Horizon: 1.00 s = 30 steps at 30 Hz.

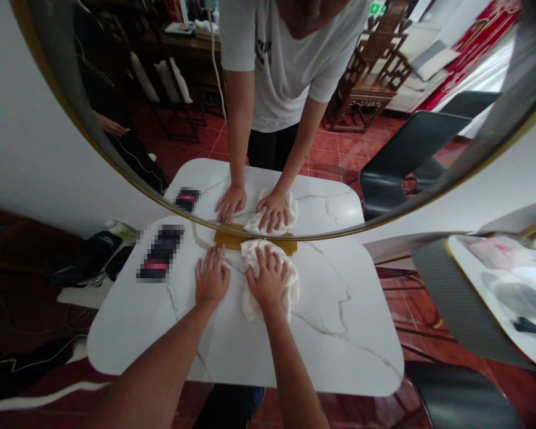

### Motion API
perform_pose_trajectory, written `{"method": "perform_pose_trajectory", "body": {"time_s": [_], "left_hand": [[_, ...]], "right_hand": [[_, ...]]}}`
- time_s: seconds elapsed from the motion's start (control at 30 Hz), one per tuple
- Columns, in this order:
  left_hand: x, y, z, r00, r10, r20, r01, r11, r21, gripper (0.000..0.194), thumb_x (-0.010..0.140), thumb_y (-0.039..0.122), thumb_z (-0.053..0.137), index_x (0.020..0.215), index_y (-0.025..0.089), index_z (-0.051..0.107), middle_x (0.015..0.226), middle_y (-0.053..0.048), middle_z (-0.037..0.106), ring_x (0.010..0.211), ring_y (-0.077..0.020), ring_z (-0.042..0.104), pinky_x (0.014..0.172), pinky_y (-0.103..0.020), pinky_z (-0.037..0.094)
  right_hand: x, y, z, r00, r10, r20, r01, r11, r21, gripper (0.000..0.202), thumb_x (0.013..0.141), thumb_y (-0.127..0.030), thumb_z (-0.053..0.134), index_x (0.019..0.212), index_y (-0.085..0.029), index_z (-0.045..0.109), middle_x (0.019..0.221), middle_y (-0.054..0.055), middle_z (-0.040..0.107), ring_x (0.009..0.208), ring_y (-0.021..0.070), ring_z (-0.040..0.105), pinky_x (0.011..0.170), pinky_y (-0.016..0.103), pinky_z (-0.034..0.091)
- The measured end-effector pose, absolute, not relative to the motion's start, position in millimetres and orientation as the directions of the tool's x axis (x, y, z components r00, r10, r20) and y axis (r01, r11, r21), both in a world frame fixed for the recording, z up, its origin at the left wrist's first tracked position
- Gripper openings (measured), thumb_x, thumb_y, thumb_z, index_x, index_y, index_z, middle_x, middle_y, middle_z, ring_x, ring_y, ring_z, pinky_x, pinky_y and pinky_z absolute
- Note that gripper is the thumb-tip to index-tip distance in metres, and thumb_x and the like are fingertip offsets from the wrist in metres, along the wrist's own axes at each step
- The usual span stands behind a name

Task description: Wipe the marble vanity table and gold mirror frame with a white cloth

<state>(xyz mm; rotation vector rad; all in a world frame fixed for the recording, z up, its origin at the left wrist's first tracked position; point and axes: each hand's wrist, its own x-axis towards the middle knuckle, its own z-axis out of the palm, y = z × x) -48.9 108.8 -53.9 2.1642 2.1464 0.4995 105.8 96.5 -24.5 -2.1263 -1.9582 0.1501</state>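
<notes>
A crumpled white cloth lies on the white, grey-veined marble-look table, just in front of the mirror's base. My right hand rests flat on top of it with the fingers spread, covering its middle. To the left of the cloth, my left hand is laid on the bare tabletop, palm down, fingers apart and holding nothing. Between the far edge of the cloth and the mirror is a flat gold plate, partly hidden by the cloth.
A big gold-rimmed mirror leans over the table's far side, reflecting both hands and the room. At the table's left lies a dark, pixelated flat item. A black chair stands right; a dark bag sits left.
</notes>
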Motion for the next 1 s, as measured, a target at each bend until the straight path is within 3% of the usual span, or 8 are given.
{"method": "perform_pose_trajectory", "body": {"time_s": [0.33,0.6,1.0], "left_hand": [[-48.8,108.2,-52.6,-0.021,0.982,0.187,0.960,-0.032,0.278,0.059,0.086,0.019,0.038,0.143,0.024,0.024,0.144,-0.008,0.036,0.135,-0.0216,0.027,0.111,-0.047,0.016],[-47.5,108.1,-51.7,-0.028,0.981,0.190,0.958,-0.028,0.286,0.059,0.086,0.018,0.037,0.143,0.023,0.024,0.143,-0.008,0.038,0.135,-0.0214,0.027,0.110,-0.047,0.016],[-47.1,108.7,-50.5,-0.022,0.983,0.180,0.957,-0.032,0.290,0.059,0.086,0.019,0.037,0.144,0.023,0.023,0.144,-0.008,0.036,0.136,-0.0213,0.025,0.111,-0.046,0.015]], "right_hand": [[167.9,83.9,-23.5,0.275,0.952,0.135,0.953,-0.251,-0.169,0.054,0.087,-0.041,0.043,0.139,-0.030,0.032,0.146,0.003,0.031,0.127,0.0265,0.030,0.101,0.048,0.023],[161.7,83.0,-23.2,0.327,0.938,0.118,0.939,-0.308,-0.151,0.054,0.089,-0.041,0.038,0.140,-0.029,0.030,0.147,0.004,0.028,0.129,0.0271,0.028,0.101,0.051,0.022],[110.3,94.5,-23.9,0.247,0.966,0.079,0.948,-0.224,-0.228,0.059,0.087,-0.041,0.042,0.142,-0.029,0.026,0.150,0.005,0.021,0.132,0.0286,0.024,0.104,0.055,0.015]]}}
